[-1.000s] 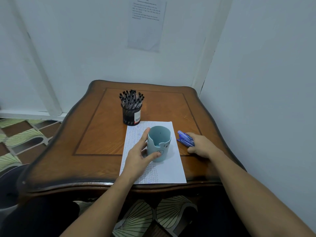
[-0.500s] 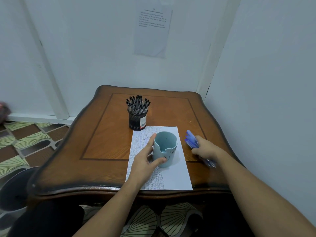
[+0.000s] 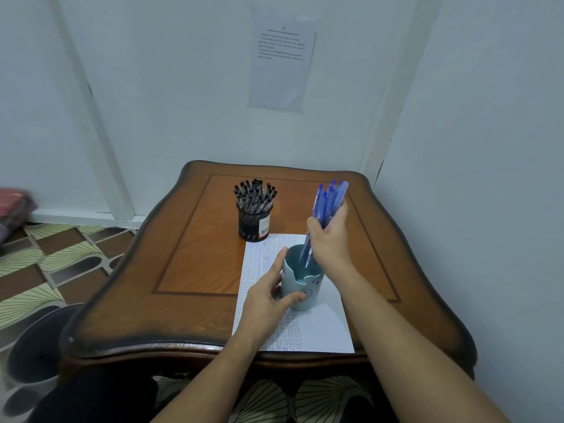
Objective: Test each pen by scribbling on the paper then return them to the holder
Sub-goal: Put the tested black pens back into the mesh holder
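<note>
Pens [image 3: 328, 206], bundled in the right hand [image 3: 329, 239], are entering the holder [image 3: 300, 288]; the left hand [image 3: 268, 296] is gripping it, and should be bracing firmly.

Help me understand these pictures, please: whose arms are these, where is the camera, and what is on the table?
No machine here: a person works bare-handed, and a camera worn on their head looks down at the hands, so every picture shares that view. On the wooden table lie a scribbled-on paper, a black mesh holder full of black-capped pens, and a light blue cup standing on the paper. The left hand grips the cup at its side. The right hand grips a bundle of blue pens, whose lower ends dip into the cup.
</note>
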The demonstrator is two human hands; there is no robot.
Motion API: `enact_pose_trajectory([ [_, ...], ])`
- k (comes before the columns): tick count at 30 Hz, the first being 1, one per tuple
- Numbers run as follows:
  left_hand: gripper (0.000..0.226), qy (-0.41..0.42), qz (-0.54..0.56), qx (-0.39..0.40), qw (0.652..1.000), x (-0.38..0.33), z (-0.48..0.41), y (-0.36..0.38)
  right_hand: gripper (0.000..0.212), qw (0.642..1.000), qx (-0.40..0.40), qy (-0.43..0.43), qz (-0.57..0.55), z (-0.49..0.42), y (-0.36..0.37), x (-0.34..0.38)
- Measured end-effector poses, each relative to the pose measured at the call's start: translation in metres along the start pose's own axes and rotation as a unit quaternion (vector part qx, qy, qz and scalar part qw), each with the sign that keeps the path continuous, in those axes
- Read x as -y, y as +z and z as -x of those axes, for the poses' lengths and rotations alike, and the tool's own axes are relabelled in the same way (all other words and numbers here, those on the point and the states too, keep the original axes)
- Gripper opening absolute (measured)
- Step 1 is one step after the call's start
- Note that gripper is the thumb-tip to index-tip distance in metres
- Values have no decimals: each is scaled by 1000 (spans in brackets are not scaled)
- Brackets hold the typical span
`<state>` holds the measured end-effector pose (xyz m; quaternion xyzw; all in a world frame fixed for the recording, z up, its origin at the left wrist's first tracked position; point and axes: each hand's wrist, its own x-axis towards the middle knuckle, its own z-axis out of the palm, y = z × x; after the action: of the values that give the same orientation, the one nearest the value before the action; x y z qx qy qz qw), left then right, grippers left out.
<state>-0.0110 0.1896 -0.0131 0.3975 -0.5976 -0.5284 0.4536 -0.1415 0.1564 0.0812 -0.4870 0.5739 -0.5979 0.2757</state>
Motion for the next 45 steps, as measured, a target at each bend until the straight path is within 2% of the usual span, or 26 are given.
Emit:
enact_pose_trajectory([
  [6,89,8,-1,2,1000,1,0,0,65,996,40,-13,80,7,-2,-14],
  [12,89,7,-1,4,1000,3,-1,0,72,990,72,68,100,25,-7,-33],
  [14,89,8,-2,6,1000,4,-1,0,66,988,93,81,91,28,-10,-34],
  [17,89,10,2,7,1000,4,-1,0,39,989,107,71,74,32,-12,-32],
  [22,88,14,-13,5,1000,4,-2,1,35,983,162,83,-7,31,-21,-37],
  [25,89,15,-27,7,1000,4,-1,1,40,978,193,84,-16,30,-28,-38],
  [29,91,14,-42,9,999,4,-2,0,67,960,266,90,19,25,-37,-35],
  [39,90,-9,-8,7,1000,4,-2,-1,85,954,283,98,-10,30,-52,-48],
  [45,89,-14,9,19,1000,-2,-1,-1,88,951,290,104,-9,27,-56,-48],
])
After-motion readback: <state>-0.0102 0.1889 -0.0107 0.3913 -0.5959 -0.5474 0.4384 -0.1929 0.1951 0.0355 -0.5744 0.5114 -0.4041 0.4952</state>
